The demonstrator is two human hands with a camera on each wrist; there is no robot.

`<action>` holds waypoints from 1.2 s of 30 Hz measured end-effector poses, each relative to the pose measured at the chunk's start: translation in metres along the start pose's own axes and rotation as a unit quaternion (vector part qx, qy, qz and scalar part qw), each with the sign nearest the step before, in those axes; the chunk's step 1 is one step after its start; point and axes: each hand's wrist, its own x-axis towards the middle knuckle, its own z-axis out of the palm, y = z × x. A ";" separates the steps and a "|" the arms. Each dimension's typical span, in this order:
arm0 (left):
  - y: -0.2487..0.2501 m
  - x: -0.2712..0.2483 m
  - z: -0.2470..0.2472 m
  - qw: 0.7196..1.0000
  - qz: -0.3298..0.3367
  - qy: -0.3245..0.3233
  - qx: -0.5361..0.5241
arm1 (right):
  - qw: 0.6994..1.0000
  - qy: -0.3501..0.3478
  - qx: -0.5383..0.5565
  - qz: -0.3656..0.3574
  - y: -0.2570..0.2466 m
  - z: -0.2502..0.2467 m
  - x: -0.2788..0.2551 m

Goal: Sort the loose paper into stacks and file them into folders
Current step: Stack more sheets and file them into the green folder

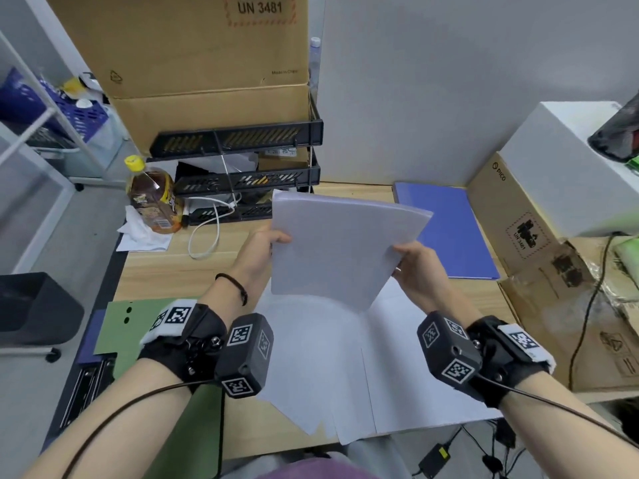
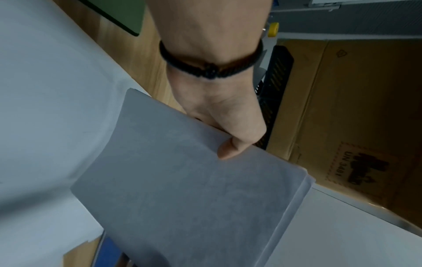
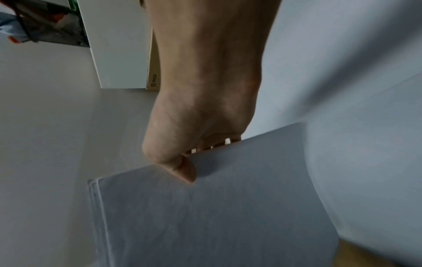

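A stack of white paper [image 1: 339, 247] is held tilted above the desk between both hands. My left hand [image 1: 266, 242] pinches its left edge, thumb on top [image 2: 230, 150]. My right hand [image 1: 413, 259] pinches its right edge, thumb on the sheet [image 3: 185, 169], fingers hidden behind. More loose white sheets [image 1: 363, 368] lie spread flat on the desk below. A blue folder [image 1: 446, 229] lies at the right rear. A green folder [image 1: 128, 330] lies at the left front, over a dark blue one.
Black stacked letter trays [image 1: 249, 174] stand at the back, with a tea bottle [image 1: 154, 198] and a white cable [image 1: 211, 229] beside them. Cardboard boxes [image 1: 539, 243] crowd the right side; a large one [image 1: 207, 63] stands behind the trays.
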 end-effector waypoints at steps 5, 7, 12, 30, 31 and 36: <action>-0.037 -0.005 -0.012 0.998 -0.025 0.038 0.049 | 0.987 0.004 -0.139 0.086 0.041 -0.003 0.000; -0.032 -0.007 -0.009 0.998 -0.023 0.033 0.047 | 0.986 0.020 -0.150 0.068 0.047 -0.005 0.005; -0.020 -0.002 -0.007 0.998 0.002 -0.002 0.069 | 0.983 0.061 -0.173 0.006 0.031 -0.010 0.010; -0.033 0.021 0.022 0.902 0.057 -0.138 0.405 | 0.959 -0.091 -0.238 0.129 0.055 -0.070 -0.019; -0.034 0.020 0.019 0.918 0.040 -0.119 0.377 | 0.953 -0.098 -0.244 0.152 0.055 -0.076 -0.019; -0.046 0.007 -0.006 0.973 -0.052 0.035 0.224 | 0.949 -0.093 -0.219 0.207 0.067 -0.103 -0.013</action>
